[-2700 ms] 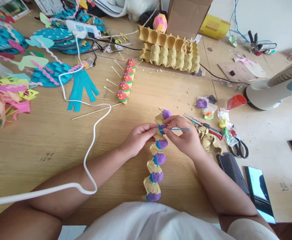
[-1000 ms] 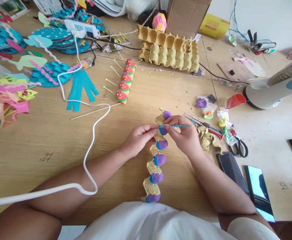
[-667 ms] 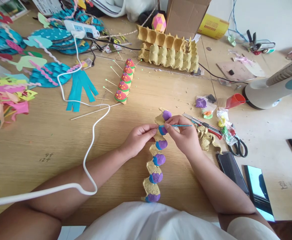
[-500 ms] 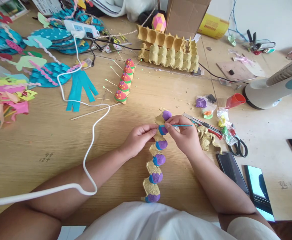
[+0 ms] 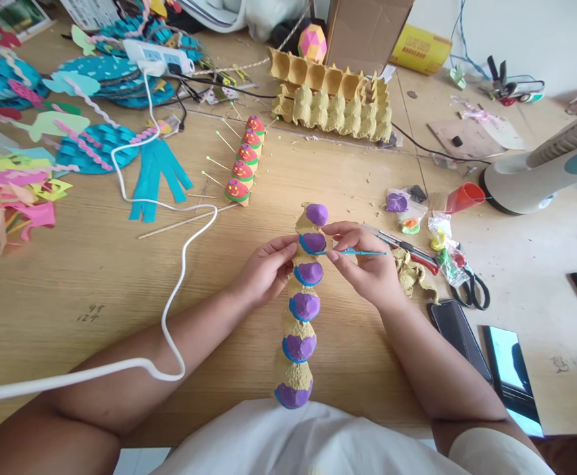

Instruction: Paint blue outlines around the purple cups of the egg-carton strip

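A strip of egg carton (image 5: 299, 321) runs from near my shirt out over the table, its bumps covered in purple with blue along their left and lower edges. My left hand (image 5: 272, 269) grips the strip's left side near its far end, thumb on top. In my right hand (image 5: 362, 264), a thin blue modelling tool (image 5: 364, 253) is pinched between thumb and fingers. Its left end meets the second bump from the far end, where purple borders blue. The farthest bump is purple, with no blue visible on it.
A finished red and green caterpillar (image 5: 245, 158) with pin-like sticks lies ahead. Behind it are egg cartons (image 5: 340, 112). To the right lie a utility knife (image 5: 407, 247), scissors (image 5: 473, 293), phones (image 5: 459, 336) and bagged clay (image 5: 409, 214). A white cable (image 5: 184, 264) crosses the left side.
The egg carton strip has shifted left and turned so that its purple bumps face up more. My left hand moved left with it, and the tool stays at the second bump.
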A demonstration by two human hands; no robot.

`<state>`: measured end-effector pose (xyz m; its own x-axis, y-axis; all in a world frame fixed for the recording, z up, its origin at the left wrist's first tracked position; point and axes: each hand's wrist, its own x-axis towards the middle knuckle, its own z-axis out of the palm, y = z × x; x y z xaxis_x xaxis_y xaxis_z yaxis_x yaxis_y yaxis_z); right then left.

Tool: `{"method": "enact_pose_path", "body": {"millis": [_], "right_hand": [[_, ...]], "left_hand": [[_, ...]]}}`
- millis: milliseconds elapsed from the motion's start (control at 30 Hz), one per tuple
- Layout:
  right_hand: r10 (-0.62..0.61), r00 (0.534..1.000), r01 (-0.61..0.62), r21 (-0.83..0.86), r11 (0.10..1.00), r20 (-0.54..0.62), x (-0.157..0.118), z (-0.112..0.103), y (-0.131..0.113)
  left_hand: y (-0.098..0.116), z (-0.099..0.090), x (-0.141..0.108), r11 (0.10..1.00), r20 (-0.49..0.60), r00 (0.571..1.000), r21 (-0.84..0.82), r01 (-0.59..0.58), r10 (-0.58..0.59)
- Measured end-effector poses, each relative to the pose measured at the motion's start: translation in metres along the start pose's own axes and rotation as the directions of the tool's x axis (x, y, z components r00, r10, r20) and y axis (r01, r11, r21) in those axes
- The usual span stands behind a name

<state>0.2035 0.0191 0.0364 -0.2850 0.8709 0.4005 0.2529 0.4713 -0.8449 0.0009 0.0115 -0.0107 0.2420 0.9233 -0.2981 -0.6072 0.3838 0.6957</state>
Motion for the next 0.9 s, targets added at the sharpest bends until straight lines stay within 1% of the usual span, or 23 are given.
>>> {"method": "enact_pose_path", "body": {"millis": [100,267,367,467,600,767,900], "right_hand": [[-0.027,0.999,0.028,0.017,0.999,-0.048,-0.004,0.006,0.004],[-0.028,0.993,0.033,0.049,0.998,-0.112,-0.012,0.021,0.007],[-0.045,0.989,0.053,0.053,0.997,-0.143,-0.014,0.025,0.008],[-0.072,0.986,0.081,0.052,0.995,-0.150,-0.014,0.027,0.007],[-0.101,0.983,0.102,-0.004,0.995,-0.156,-0.014,0.028,0.006],[-0.119,0.980,0.116,-0.026,0.993,-0.159,-0.015,0.029,0.005],[-0.124,0.979,0.125,-0.003,0.992,-0.160,-0.015,0.029,0.004]], "left_hand": [[0.002,0.000,0.000,0.999,0.014,1.000,-0.041,0.021,-0.021],[0.003,-0.001,-0.001,0.990,0.081,0.996,-0.127,0.057,-0.047],[0.002,-0.002,-0.001,0.984,0.117,0.991,-0.153,0.086,-0.068],[0.001,-0.001,-0.001,0.980,0.142,0.986,-0.167,0.106,-0.082],[0.002,0.001,-0.004,0.979,0.165,0.982,-0.166,0.121,-0.093],[0.004,0.003,-0.007,0.985,0.140,0.986,-0.133,0.107,-0.088],[0.006,0.005,-0.008,0.986,0.151,0.984,-0.123,0.114,-0.095]]}}
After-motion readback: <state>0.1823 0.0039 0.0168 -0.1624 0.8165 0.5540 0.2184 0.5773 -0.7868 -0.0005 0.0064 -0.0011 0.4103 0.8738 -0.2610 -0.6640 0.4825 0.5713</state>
